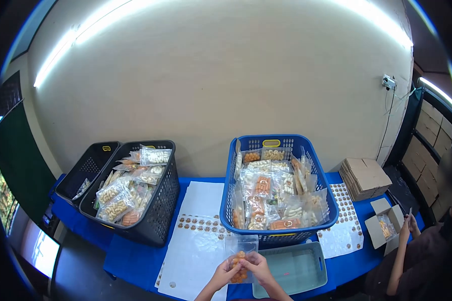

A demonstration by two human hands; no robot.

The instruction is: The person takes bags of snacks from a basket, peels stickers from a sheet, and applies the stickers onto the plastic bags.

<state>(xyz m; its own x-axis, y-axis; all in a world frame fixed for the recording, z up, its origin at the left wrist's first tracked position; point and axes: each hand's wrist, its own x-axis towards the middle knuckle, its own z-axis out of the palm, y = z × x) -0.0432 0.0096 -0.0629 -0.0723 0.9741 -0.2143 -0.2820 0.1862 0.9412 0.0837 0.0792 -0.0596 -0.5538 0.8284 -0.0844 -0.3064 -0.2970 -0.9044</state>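
A clear plastic pouch (242, 245) of round orange pieces is between my two hands at the bottom centre. My left hand (223, 275) grips its left side, fingers bent over the front. On the other side my right hand (259, 267) pinches the pouch, thumb near the left thumb. The pouch's clear upper part stands above my fingers. Under and left of it lies a white sticker sheet (193, 253) with rows of round brown stickers. A grey-green tray (314, 287) sits just right of my hands.
A blue basket (274, 238) full of filled pouches stands behind the tray. At left are a black basket (158, 215) of pouches and another black basket (88, 155). Right are a second sticker sheet (344, 220), flattened cartons (364, 178), an open box (376, 228) and another person's hands (408, 226).
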